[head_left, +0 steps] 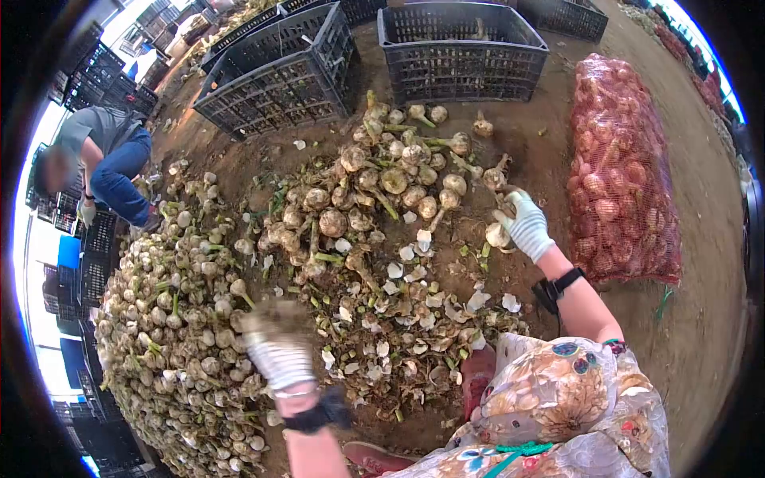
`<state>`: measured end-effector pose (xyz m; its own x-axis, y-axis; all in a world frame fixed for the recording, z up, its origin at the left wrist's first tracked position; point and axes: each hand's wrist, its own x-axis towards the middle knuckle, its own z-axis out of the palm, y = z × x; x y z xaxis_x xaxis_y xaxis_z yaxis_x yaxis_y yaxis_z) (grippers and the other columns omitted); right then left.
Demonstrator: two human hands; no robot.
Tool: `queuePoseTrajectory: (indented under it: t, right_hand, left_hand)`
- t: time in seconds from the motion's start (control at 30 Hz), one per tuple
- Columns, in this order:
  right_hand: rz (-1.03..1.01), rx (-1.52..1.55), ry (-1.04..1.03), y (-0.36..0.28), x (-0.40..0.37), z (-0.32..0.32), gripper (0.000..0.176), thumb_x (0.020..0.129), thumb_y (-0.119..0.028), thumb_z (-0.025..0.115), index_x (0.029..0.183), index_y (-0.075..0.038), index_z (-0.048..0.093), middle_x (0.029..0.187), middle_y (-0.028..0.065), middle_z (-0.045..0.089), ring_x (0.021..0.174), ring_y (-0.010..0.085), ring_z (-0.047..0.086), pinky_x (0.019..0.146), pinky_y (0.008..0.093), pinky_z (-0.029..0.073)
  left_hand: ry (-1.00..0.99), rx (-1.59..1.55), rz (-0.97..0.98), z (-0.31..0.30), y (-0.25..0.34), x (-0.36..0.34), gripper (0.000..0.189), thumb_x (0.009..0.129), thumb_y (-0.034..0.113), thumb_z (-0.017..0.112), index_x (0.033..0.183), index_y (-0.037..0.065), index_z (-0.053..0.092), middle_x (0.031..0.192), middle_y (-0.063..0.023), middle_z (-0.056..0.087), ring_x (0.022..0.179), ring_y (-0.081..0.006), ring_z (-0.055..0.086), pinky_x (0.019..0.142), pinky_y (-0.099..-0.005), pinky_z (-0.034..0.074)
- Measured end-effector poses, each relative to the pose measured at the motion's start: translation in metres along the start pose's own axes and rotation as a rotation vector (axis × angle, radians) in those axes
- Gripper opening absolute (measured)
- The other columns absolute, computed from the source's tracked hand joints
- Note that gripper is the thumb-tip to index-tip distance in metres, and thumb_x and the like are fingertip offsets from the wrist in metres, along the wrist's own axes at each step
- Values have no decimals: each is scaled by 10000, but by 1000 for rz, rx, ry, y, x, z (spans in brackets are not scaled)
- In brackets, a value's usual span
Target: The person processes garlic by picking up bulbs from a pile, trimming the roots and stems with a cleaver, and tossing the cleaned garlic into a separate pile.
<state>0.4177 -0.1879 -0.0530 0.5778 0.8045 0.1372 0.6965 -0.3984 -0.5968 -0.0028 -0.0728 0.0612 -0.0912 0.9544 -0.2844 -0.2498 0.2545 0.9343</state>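
While left hand [277, 350] extends, blurred, right hand [527, 226] curls by garlic [498, 235], both grips unclear

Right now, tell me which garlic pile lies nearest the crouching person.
The big left pile: it spreads close to the crouching person, whereas the middle pile sits farther away, in front of the black crates.

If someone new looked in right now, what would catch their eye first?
Probably the great heap of garlic bulbs filling the left side, and the bulging red net sack lying on the right. Between them, a smaller pile of garlic sits on the dirt floor, with the striped-gloved right hand at its near right edge and the left hand, blurred, over the big heap's edge.
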Motion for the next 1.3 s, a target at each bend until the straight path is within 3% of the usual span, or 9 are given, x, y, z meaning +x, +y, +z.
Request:
queuePoseTrajectory:
  t: [0.07,0.2,0.4,0.67,0.73,0.83,0.97,1.17,1.3]
  right_hand:
    - [121,195,-137,16,13,16,417,800,-156,704,1152,4,549,1090,168,632,959,252,646,815,320,522]
    - [223,710,-363,-41,-14,9,242,764,-14,666,995,-23,593,917,71,650,829,159,608,756,314,537]
    - [-870,556,-536,-139,-94,-2,153,748,-67,634,890,-49,581,1003,119,611,823,313,621,703,370,519]
    - [-771,188,-497,-131,-77,-33,138,717,-175,642,768,-110,531,646,79,533,610,304,592,550,416,478]
    - [-695,158,-446,-143,-63,-43,123,712,-188,647,747,-129,545,631,71,541,603,302,594,530,413,462]
    - [-709,1,-522,-150,-57,-44,109,712,-206,636,751,-142,556,644,75,558,610,312,604,522,432,452]
    - [-763,59,-500,-146,-60,-36,129,670,-171,636,701,-128,519,584,72,497,570,320,558,506,407,411]
    - [-741,127,-507,-134,-60,-25,116,693,-178,629,729,-132,528,616,93,534,582,336,579,493,435,424]
    - [-682,161,-499,-120,-62,-16,106,752,-178,630,783,-108,558,655,115,572,608,347,595,542,409,476]
  left_hand:
    - [-407,-94,-229,26,-45,-29,302,944,359,549,979,65,608,935,-113,659,849,-181,644,675,-339,560]
    - [-583,-90,-758,62,-108,-66,666,850,609,557,1247,77,507,1204,-212,555,1137,-330,546,961,-475,457]
    - [-542,-754,-1062,76,-122,-67,521,857,357,675,1243,50,509,1142,-149,597,1071,-299,570,941,-445,482]
    - [-563,78,-208,65,-83,-27,300,940,242,556,1178,60,561,1089,-92,652,980,-254,638,872,-409,521]
    - [-785,-746,-747,56,-106,-20,505,979,448,417,1307,69,478,1276,-141,542,1139,-265,554,970,-395,468]
    - [-938,-152,-248,43,-85,-47,569,983,480,394,1367,60,426,1361,-141,489,1189,-266,526,1037,-373,411]
    - [-898,-837,-948,42,-94,-43,461,997,342,427,1337,30,451,1299,-116,550,1134,-220,567,1002,-356,444]
    - [-703,-586,-845,39,-119,-54,340,966,103,463,1300,45,494,1244,-82,584,1104,-176,583,919,-313,503]
    - [-1081,551,45,24,-142,-40,297,947,168,506,1220,52,515,1138,-72,608,1016,-180,596,927,-323,500]
